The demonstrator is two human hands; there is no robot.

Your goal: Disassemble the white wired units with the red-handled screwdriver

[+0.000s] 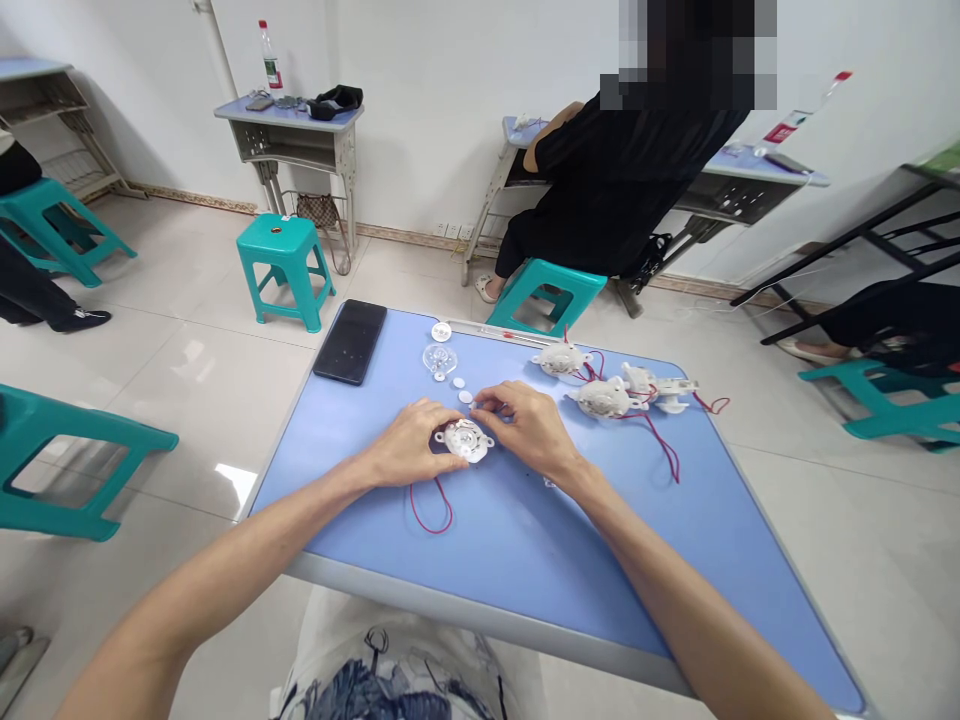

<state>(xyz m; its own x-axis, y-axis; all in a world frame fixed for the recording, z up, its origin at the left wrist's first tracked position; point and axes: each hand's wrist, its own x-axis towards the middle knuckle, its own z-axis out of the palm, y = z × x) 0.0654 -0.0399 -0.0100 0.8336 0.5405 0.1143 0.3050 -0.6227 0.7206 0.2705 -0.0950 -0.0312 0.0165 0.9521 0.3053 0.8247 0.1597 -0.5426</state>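
My left hand (420, 443) grips a round white plastic housing (466, 441) with side lugs, its inside facing up, on the blue desk. A red wire (433, 525) loops out below that hand. Just right of the housing, my right hand (521, 425) has thumb and fingertips pinched together beside a small white part; whether it is held, I cannot make out. Small white discs (465, 397) lie just beyond my fingers. Farther back are a clear plastic cover (439, 358) and a white gear-like disc (441, 331).
A black phone (350, 342) lies at the desk's far left corner. Several white assemblies with red wires (604, 398) sit at the right. A thin screwdriver-like rod (517, 336) lies along the back edge. A person (637, 180) sits beyond on a green stool (551, 285).
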